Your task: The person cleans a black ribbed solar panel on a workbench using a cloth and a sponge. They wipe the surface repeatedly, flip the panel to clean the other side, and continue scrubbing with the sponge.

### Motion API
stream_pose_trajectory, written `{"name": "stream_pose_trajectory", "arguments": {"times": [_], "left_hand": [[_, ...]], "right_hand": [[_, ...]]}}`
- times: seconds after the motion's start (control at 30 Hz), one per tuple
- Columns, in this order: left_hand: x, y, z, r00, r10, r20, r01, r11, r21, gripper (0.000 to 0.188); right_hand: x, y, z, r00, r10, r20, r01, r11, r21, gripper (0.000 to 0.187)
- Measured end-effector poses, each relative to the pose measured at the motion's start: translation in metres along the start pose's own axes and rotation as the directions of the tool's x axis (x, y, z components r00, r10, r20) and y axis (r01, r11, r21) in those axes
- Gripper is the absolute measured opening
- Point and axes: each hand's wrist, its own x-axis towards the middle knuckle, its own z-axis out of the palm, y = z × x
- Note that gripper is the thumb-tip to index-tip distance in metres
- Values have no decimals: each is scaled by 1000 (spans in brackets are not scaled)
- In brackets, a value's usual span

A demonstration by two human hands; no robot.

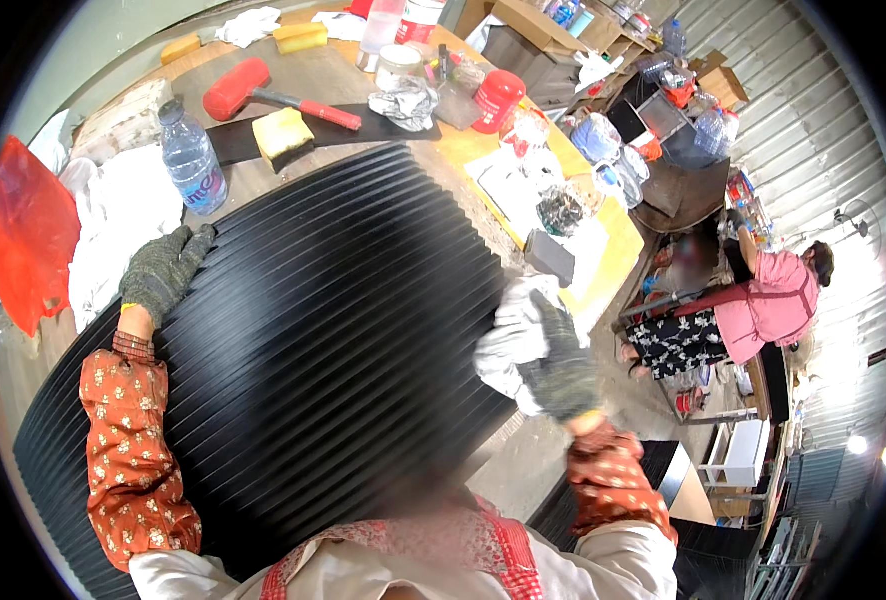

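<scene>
On a cluttered table [618, 235], the left hand [168, 272] lay flat at the panel's [333, 320] edge; the right hand [563, 365], blurred, apparently clutched a cloth [508, 340]. Strokes following the ribs [263, 400] looked best.

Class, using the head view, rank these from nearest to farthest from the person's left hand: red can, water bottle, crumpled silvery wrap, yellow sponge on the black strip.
From the left hand:
1. Water bottle: just beyond the hand.
2. Yellow sponge: farther out, to the right.
3. Crumpled silvery wrap: right of the sponge.
4. Red can: farthest right.
</scene>
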Motion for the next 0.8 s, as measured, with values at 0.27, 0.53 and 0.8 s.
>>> {"name": "stream_pose_trajectory", "arguments": {"times": [0.27, 0.53, 0.8], "left_hand": [[10, 31, -23, 985, -166, 48, 172, 969, -177, 68], [13, 17, -9, 994, -112, 9, 112, 983, -147, 70], [12, 39, -32, 983, -144, 115, 164, 968, -188, 71]], "right_hand": [[-7, 47, 0, 813, 559, -164, -357, 700, 618, 45], [-12, -100, 22, 918, -316, 240, 333, 942, -35, 81], [33, -88, 17, 910, -402, 105, 403, 915, 8, 56]]}}
